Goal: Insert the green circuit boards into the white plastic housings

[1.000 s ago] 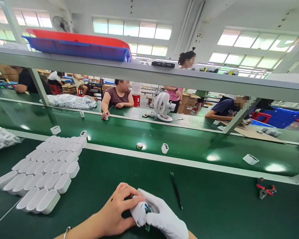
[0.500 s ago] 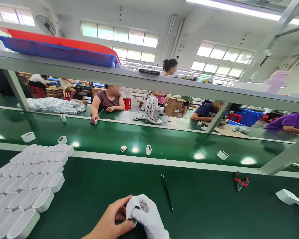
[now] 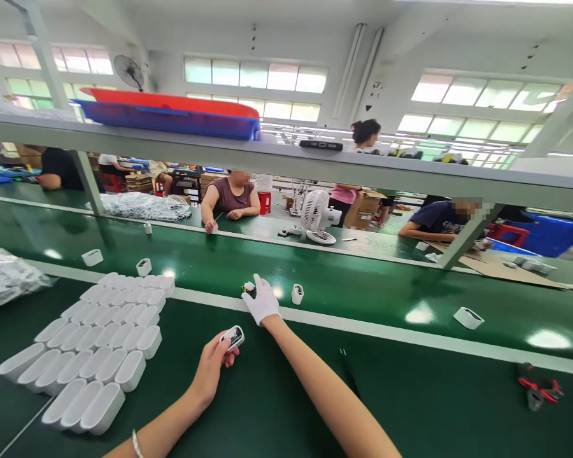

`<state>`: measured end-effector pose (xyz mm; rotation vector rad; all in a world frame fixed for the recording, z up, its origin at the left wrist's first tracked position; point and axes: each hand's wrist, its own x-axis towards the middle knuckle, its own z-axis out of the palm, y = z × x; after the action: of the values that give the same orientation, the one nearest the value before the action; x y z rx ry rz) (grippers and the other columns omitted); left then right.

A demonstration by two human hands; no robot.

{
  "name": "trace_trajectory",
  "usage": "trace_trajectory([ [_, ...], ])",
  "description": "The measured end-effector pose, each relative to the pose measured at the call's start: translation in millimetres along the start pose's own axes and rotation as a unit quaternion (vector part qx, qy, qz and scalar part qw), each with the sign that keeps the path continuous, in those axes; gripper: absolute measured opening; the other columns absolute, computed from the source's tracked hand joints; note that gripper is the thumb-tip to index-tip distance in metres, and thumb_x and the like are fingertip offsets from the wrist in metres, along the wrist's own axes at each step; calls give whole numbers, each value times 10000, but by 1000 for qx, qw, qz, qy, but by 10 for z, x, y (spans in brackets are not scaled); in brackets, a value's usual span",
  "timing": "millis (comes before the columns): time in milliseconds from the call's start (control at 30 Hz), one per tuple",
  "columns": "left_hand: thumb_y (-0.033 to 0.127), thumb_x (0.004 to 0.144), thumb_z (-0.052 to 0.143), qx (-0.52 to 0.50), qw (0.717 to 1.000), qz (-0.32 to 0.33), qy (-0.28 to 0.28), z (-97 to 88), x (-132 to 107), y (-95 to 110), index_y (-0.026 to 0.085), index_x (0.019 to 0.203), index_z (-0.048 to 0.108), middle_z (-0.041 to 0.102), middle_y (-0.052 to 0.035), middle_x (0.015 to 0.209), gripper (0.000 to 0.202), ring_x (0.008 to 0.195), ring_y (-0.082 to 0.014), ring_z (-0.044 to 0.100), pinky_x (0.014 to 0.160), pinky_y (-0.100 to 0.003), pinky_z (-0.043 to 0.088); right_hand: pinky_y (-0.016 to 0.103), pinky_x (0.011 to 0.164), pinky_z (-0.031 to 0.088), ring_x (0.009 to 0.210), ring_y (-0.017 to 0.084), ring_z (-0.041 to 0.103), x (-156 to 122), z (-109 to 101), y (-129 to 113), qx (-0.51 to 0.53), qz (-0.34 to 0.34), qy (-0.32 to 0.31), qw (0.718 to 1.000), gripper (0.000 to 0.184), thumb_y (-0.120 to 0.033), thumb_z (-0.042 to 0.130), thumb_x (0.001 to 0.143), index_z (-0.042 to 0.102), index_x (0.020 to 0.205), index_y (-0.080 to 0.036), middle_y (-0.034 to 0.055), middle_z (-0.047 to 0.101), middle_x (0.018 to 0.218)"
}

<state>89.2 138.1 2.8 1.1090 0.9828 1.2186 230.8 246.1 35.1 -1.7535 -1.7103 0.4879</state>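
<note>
Clamping white casing [image 3: 237,334] is left grip [image 3: 211,361], right grip [image 3: 263,304] spread by circuit board [image 3: 249,288], carton print [image 3: 365,217] illegible

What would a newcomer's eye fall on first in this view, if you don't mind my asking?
Probably the block of white casings, set in tight rows on the green worktop at the left. Next, the bright red tray and blue tray, stacked on the overhead shelf. In the centre, the white-gloved right hand is at a small circuit board, while the bare left hand holds a filled casing.
</note>
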Motion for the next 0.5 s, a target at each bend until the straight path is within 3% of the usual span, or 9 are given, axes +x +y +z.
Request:
trace_trajectory([
  [133,715,756,462,16,1000,2,-9,-23,40,-34,95,791,537,492,-13,618,626,523,-96,388,501,-219,309,411,957,316,1147,295,429,256,312,-114,-57,-18,-17,998,525,-302,569,778,481,1269,-138,146,547,1183],
  [267,693,756,498,36,998,6,-55,-15,50,10,96,787,552,516,-25,636,601,539,-104,414,514,-225,320,376,889,363,1077,281,472,276,406,-108,-93,-34,-14,995,350,-239,507,803,588,1118,-112,158,596,1079],
  [367,673,753,525,53,995,8,-83,-17,47,52,93,802,578,552,-43,667,585,555,-114,435,526,-232,336,325,879,377,1075,241,476,194,266,-6,-103,-66,-3,993,334,-192,468,815,579,1126,-136,133,579,1142],
  [500,608,781,523,97,988,14,-122,-23,9,74,94,936,634,596,-65,733,549,649,-157,501,609,-257,392,298,880,380,1056,207,489,-103,-127,256,-111,-118,8,987,301,-153,442,811,597,1068,-175,88,594,1108],
])
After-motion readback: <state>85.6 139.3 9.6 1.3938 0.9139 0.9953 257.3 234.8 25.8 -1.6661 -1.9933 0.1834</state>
